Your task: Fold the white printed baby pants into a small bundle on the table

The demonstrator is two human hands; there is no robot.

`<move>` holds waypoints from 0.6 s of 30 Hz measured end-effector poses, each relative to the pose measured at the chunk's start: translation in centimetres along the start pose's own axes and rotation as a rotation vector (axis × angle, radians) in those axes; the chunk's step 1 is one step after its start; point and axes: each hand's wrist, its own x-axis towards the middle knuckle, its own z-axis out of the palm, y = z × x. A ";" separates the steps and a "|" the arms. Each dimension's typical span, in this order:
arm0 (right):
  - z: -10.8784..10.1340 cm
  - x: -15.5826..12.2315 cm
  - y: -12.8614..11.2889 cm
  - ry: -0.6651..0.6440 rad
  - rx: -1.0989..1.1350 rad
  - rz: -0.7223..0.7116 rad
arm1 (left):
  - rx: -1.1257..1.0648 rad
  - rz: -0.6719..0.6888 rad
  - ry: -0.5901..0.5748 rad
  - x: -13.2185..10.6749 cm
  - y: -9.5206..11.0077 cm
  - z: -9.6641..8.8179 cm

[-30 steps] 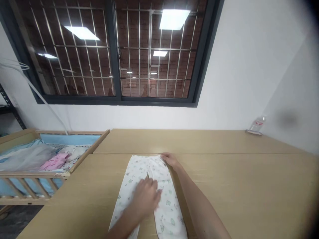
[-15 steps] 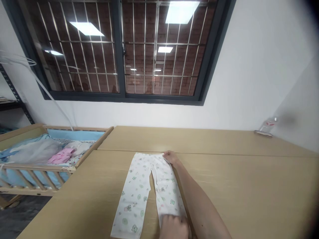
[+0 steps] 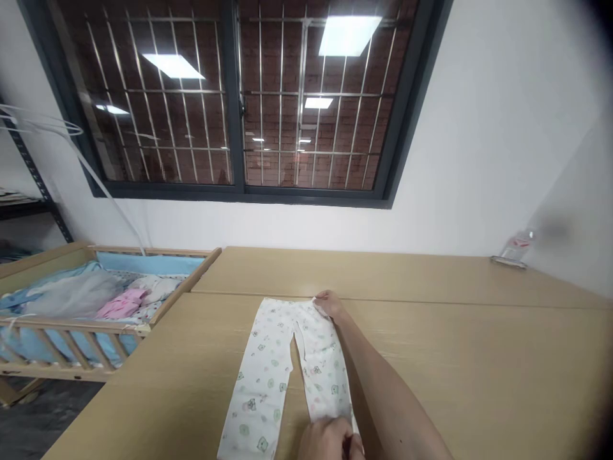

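A pair of small white pants with green and grey animal prints lies flat on the wooden table, its waistband toward the wall and its legs toward me. At the right corner of the waistband, my right hand pinches the fabric. My left hand is closed on the lower part of the right-side pant leg, near the bottom edge of the view. The end of that leg is hidden by the hand. The other leg lies flat, untouched.
The wooden table meets a white wall under a barred window. On the left stands a wooden crib holding blue bedding and a pink cloth. A clear plastic item sits in the far right corner.
My left hand has rotated and closed on the lower pant leg, whose outer edge has drawn slightly inward. My right hand stays at the waistband. The whole view has shifted slightly.
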 end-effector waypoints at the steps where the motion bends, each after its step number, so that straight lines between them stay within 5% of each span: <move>1: 0.1 -0.1 -0.6 -0.006 0.015 0.014 | -0.087 0.012 0.029 -0.3 -0.4 -0.4; 7: 2.2 -0.8 -4.5 -0.047 0.061 0.036 | -0.473 0.038 0.166 -3.1 -3.0 -3.2; 13: 6.7 -1.1 -6.7 -0.050 0.001 -0.019 | -0.461 -0.062 0.307 -7.0 -5.0 -7.3; 18: 11.0 -1.6 -6.6 -0.056 -0.096 -0.068 | -0.341 -0.109 0.430 -9.4 -6.7 -8.6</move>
